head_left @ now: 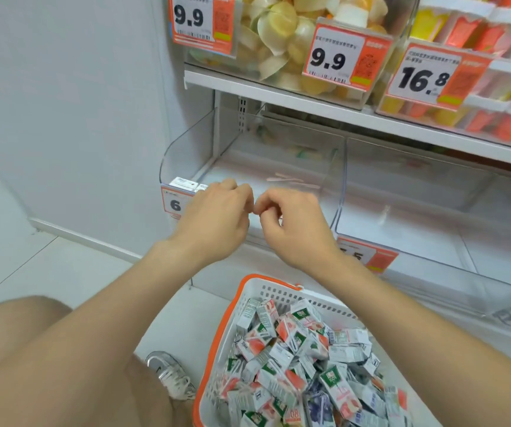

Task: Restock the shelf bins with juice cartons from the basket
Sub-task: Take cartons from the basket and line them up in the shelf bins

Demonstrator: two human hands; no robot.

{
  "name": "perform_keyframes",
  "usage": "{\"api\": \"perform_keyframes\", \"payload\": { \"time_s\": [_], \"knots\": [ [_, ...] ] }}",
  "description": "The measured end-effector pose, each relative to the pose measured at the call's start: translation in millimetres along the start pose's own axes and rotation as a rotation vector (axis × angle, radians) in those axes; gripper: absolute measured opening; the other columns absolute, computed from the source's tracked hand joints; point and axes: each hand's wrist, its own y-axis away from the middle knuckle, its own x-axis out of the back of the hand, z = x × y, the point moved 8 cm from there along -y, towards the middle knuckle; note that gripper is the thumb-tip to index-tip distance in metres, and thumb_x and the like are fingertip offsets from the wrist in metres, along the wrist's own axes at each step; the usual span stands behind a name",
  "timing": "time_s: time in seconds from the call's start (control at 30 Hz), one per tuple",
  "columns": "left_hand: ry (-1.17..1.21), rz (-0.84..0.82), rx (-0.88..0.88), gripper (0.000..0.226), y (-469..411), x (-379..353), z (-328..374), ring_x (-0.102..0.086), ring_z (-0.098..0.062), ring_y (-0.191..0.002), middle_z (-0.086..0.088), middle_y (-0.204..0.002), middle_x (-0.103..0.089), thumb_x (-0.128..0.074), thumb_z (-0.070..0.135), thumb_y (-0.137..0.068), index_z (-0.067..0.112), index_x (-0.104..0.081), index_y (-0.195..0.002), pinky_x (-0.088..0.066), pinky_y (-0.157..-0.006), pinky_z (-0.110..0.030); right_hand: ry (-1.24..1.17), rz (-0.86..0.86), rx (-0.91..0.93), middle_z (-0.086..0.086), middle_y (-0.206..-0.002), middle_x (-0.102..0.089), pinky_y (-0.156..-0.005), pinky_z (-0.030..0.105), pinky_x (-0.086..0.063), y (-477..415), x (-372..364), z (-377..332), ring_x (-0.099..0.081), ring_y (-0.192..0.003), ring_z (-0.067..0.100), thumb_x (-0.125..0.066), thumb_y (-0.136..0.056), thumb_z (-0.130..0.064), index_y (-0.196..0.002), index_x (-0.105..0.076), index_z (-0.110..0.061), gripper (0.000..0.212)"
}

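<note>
Fingers (239, 192) of left hand (217, 217) are curled down over the front lip of the bin (186, 143). Fingers (266, 202) of right hand (294, 223) are curled too, thumb and forefinger tips close together. Both hands show their backs, with the palm sides hidden, so I cannot tell whether either holds a carton.

- The two hands are nearly knuckle to knuckle, a small gap between them.
- Two white cartons (183, 182) sit in the bin's front corner, just left of the left fingers. The nearer one is touching or almost touching them. The bin floor beyond the fingers is mostly bare.
- The main stock (294, 349) lies heaped loose in the basket (279, 292) on the floor, below and behind both hands, under the right forearm.
- The next bin (417, 192) is to the right of the right fingers.
- A price tag (174, 204) is on the bin front, just under the left fingers.

Handling, as a judgement:
- The cartons look small and light; several should fit in one hand.
- The paperboard walls are stiff enough to stack, but likely dent if squeezed hard.
- The coated faces are probably a little slick.
- The best hold is thumb on one broad face and fingers on the opposite one, near the middle, not by a corner or top flap.
- The heap is jumbled at all angles, so picks will shift neighbours. Take the top ones first.
- Set them upright beside the corner pair and build the row rightward.
</note>
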Motion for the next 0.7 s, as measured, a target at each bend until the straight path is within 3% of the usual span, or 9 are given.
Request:
{"api": "perform_keyframes", "payload": {
  "time_s": [0.07, 0.17, 0.27, 0.37, 0.43, 0.5, 0.63, 0.7],
  "knots": [
    [0.063, -0.113, -0.040, 0.013, 16, -18, 25, -0.063, -0.028, -0.090, 0.001, -0.092, -0.066, -0.055, 0.017, -0.090, 0.025, -0.061, -0.097, -0.053, -0.073, -0.042, 0.009, -0.126, -0.035, -0.013, -0.065, -0.063, -0.060, 0.029, -0.044, 40, 6, 3, -0.053, -0.058, 0.005, -0.053, -0.086, -0.009, -0.083, -0.073, -0.022, 0.024],
    [0.073, -0.442, -0.192, 0.010, 46, -71, 66, -0.066, -0.023, -0.091, 0.005, -0.092, -0.071, -0.055, 0.022, -0.093, 0.028, -0.062, -0.094, -0.055, -0.073, -0.039, 0.096, -0.428, -0.126, -0.018, -0.057, -0.054, -0.061, 0.030, -0.041, 104, -4, 36, -0.051, -0.054, 0.001, -0.051, -0.085, -0.008, -0.083, -0.074, -0.021, 0.027],
    [0.039, -0.719, -0.334, 0.011, 80, -131, 98, -0.063, -0.023, -0.091, 0.003, -0.097, -0.070, -0.051, 0.026, -0.100, 0.027, -0.061, -0.094, -0.055, -0.079, -0.041, 0.201, -0.723, -0.238, -0.006, -0.079, -0.069, -0.073, 0.031, -0.049, 169, -16, 87, -0.053, -0.066, 0.009, -0.048, -0.091, -0.008, -0.103, -0.077, -0.016, 0.032],
    [0.041, -0.897, -0.413, 0.015, 109, -180, 127, -0.061, -0.024, -0.090, -0.001, -0.099, -0.069, -0.051, 0.025, -0.102, 0.020, -0.064, -0.097, -0.056, -0.083, -0.046, 0.254, -1.033, -0.331, 0.009, -0.091, -0.074, -0.081, 0.037, -0.057, 234, -33, 137, -0.065, -0.082, 0.027, -0.049, -0.096, -0.009, -0.113, -0.074, -0.005, 0.030],
    [-0.015, -1.008, -0.434, 0.019, 127, -212, 140, -0.063, -0.028, -0.097, -0.005, -0.106, -0.069, -0.051, 0.022, -0.102, 0.016, -0.067, -0.109, -0.057, -0.083, -0.047, 0.289, -1.181, -0.352, 0.010, -0.112, -0.074, -0.088, 0.039, -0.058, 270, -45, 161, -0.068, -0.099, 0.029, -0.055, -0.099, -0.017, -0.125, -0.071, -0.011, 0.031],
    [-0.112, -1.085, -0.459, 0.023, 144, -239, 146, -0.065, -0.030, -0.101, -0.007, -0.113, -0.066, -0.052, 0.015, -0.101, 0.016, -0.065, -0.119, -0.059, -0.081, -0.047, 0.259, -1.268, -0.339, 0.006, -0.124, -0.071, -0.089, 0.037, -0.057, 299, -59, 174, -0.065, -0.106, 0.025, -0.062, -0.097, -0.018, -0.138, -0.065, -0.019, 0.041],
    [-0.275, -1.159, -0.527, 0.046, 165, -275, 146, -0.060, -0.032, -0.098, -0.010, -0.121, -0.052, -0.056, -0.002, -0.096, 0.018, -0.053, -0.137, -0.051, -0.065, -0.045, 0.166, -1.379, -0.185, 0.005, -0.143, -0.059, -0.099, 0.044, -0.054, 343, -89, 167, -0.058, -0.125, 0.028, -0.067, -0.083, 0.003, -0.151, -0.053, -0.028, 0.075],
    [-0.333, -1.197, -0.566, 0.060, 173, -286, 141, -0.056, -0.034, -0.105, -0.011, -0.128, -0.046, -0.061, -0.002, -0.095, 0.023, -0.047, -0.147, -0.044, -0.064, -0.042, 0.166, -1.361, -0.077, 0.005, -0.146, -0.058, -0.102, 0.042, -0.051, 352, -100, 158, -0.055, -0.131, 0.029, -0.065, -0.084, 0.008, -0.148, -0.057, -0.026, 0.073]
  ]
}}
